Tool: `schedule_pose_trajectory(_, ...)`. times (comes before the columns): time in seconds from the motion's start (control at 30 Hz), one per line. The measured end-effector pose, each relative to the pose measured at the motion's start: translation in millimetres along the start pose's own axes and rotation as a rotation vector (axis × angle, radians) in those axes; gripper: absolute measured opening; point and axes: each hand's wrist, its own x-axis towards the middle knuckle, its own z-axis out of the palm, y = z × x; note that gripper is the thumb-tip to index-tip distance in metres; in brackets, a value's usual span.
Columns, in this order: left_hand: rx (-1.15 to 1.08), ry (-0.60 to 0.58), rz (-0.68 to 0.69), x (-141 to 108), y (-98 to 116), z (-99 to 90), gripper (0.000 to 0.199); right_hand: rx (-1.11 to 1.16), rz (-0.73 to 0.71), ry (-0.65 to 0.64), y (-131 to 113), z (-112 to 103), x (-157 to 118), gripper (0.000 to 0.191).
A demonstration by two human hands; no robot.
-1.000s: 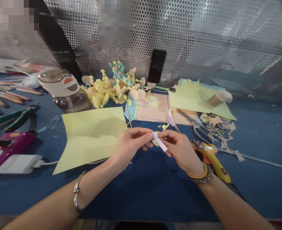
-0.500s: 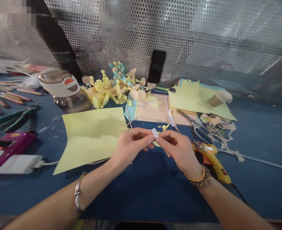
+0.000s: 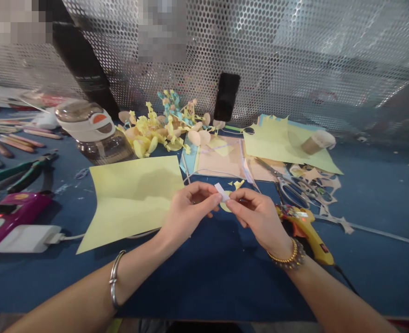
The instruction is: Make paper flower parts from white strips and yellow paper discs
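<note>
Between my two hands is a small pale lilac paper strip point(image 3: 221, 191), held up over the blue table. My left hand point(image 3: 194, 206) pinches it between thumb and forefinger from the left. From the other side, my right hand point(image 3: 253, 208) grips its lower right end with thumb and forefinger. A round yellow paper piece point(image 3: 226, 205) shows just behind the fingertips, partly hidden by them. Left of my left hand lies a creased yellow paper sheet point(image 3: 135, 199). A yellow glue gun point(image 3: 310, 231) rests beside my right wrist.
Scissors point(image 3: 291, 187) and paper offcuts point(image 3: 324, 185) lie at the right. Yellow paper flowers point(image 3: 152, 132), a jar point(image 3: 96, 132) and a phone point(image 3: 227, 97) stand at the back. Pliers point(image 3: 31, 171) and a purple power strip point(image 3: 20, 215) are on the left.
The paper strip has tilted, and its upper end now leans further left, with more of it showing between my fingers. Both hands stay in nearly the same place.
</note>
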Motion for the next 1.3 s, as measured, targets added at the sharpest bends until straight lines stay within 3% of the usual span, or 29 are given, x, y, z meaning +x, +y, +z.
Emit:
schedule_pose_trajectory(0.13, 0.197, 0.134, 0.318, -6, 0, -0.5, 0.008, 0.032, 0.010, 0.013, 1, 1, 1, 0.019)
schedule_pose_trajectory(0.2, 0.286, 0.114, 0.432, -7, -1, -0.4, 0.001, 0.026, 0.004, 0.010, 1, 1, 2, 0.018)
schedule_pose_trajectory(0.27, 0.328, 0.080, 0.451, -7, -2, -0.3, 0.007, 0.012, -0.007, 0.007, 1, 1, 2, 0.016)
schedule_pose_trajectory(0.57, 0.280, 0.069, 0.281, -3, -4, -1.2, 0.008, -0.080, -0.059, 0.014, -2, -1, 0, 0.014)
schedule_pose_trajectory(0.83, -0.026, -0.048, -0.130, 5, -1, -1.9, 0.013, -0.258, -0.150, 0.009, 0, -3, 0, 0.012)
schedule_pose_trajectory(1.0, -0.115, -0.145, -0.241, 7, -1, -2.3, 0.020, -0.297, -0.168, 0.012, 0, -3, -1, 0.011)
schedule_pose_trajectory(1.17, -0.234, -0.092, -0.370, 7, -3, -3.6, 0.020, -0.217, -0.089, 0.020, -1, -4, 0, 0.017)
schedule_pose_trajectory(1.3, -0.277, -0.076, -0.380, 8, -5, -4.3, 0.018, -0.186, -0.076, 0.000, -1, -4, 2, 0.018)
